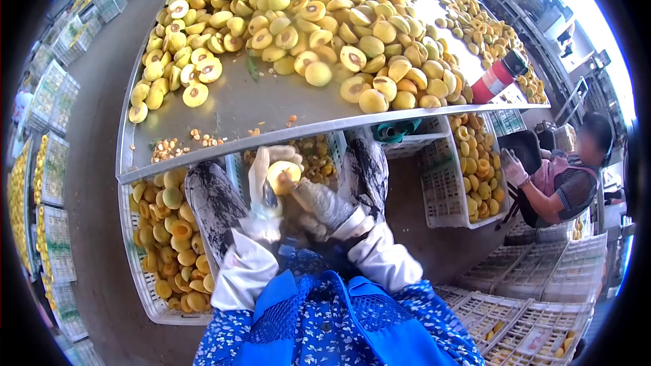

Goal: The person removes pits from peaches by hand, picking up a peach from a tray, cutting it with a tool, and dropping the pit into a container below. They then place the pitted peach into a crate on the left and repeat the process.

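My left hand, in a pale glove, holds a halved yellow fruit with its cut face up, just below the table's front edge. My right hand, in a greyish glove, is closed beside the fruit, its fingers close to the cut face; whatever it grips is blurred and hard to make out. Between my knees, under the hands, a crate holds more fruit pieces. On the metal table lies a large heap of halved fruit, with small pits near the front edge.
A crate of fruit halves stands at my left, another at my right. A red and black bottle lies on the table's right. A seated person is at the right, near stacked crates. More crates line the far left.
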Available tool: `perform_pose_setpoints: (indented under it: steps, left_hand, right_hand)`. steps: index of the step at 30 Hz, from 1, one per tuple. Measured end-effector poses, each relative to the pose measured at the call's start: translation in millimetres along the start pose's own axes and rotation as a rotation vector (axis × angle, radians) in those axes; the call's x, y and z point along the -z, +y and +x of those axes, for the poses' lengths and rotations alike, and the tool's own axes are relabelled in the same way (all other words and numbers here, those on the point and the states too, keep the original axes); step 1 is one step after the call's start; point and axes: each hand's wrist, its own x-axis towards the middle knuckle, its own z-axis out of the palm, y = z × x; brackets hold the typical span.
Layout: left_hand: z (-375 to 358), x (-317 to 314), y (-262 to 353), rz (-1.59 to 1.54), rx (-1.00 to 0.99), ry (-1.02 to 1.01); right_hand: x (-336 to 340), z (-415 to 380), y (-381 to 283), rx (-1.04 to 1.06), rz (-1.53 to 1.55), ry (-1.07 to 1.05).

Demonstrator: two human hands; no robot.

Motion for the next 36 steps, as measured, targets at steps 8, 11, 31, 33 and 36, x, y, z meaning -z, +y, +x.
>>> perform_pose_setpoints:
  steps: [8,11,31,33,36]
  left_hand:
    - [-7,24,8,0.133,0.125,-0.141]
    - [-11,13,-2,-0.522,0.275,0.075]
    - [124,-154,22,1.733,-0.07,-0.314]
    - [158,-181,-44,1.918,0.023,-0.518]
    - [148,-206,-61,1.803,0.199,-0.463]
  right_hand:
    - [11,-3,3,-0.287,0.314,-0.384]
    - [-10,9,35,0.054,0.251,-0.154]
    - [31,8,65,-0.415,0.404,0.187]
    - [36,13,86,-0.365,0.434,0.184]
    - [37,8,79,-0.325,0.423,0.219]
